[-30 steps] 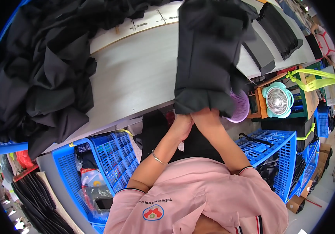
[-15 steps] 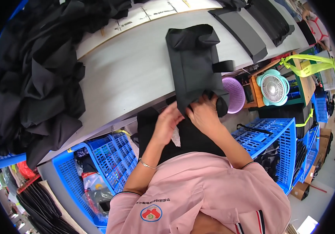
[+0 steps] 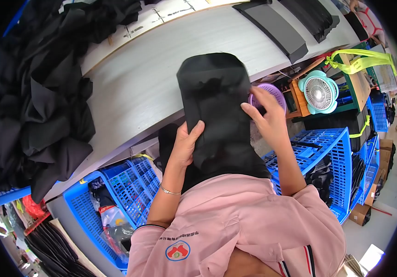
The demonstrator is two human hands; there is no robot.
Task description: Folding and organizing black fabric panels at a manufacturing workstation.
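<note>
A long black fabric piece [image 3: 216, 111] with a rounded far end lies spread before me, its far part over the table's near edge and its near part over my lap. My left hand [image 3: 188, 143] grips its left edge, thumb on top and fingers hidden beneath. At the right edge, my right hand [image 3: 270, 115] has thumb and fingers apart. Its fingertips are close to the fabric; whether they touch it I cannot tell.
Black cloth [image 3: 46, 92] is heaped on the left of the grey table [image 3: 129, 97]. Grey-black panels [image 3: 274, 30] lie at the far right. Blue crates [image 3: 134, 189] stand on both sides of me. Beyond my right hand are a purple basket [image 3: 276, 92] and a turquoise fan [image 3: 318, 92].
The black piece has gone from folded and bunched to spread flat, and come nearer to me. My hands have parted from its near end to its two side edges.
</note>
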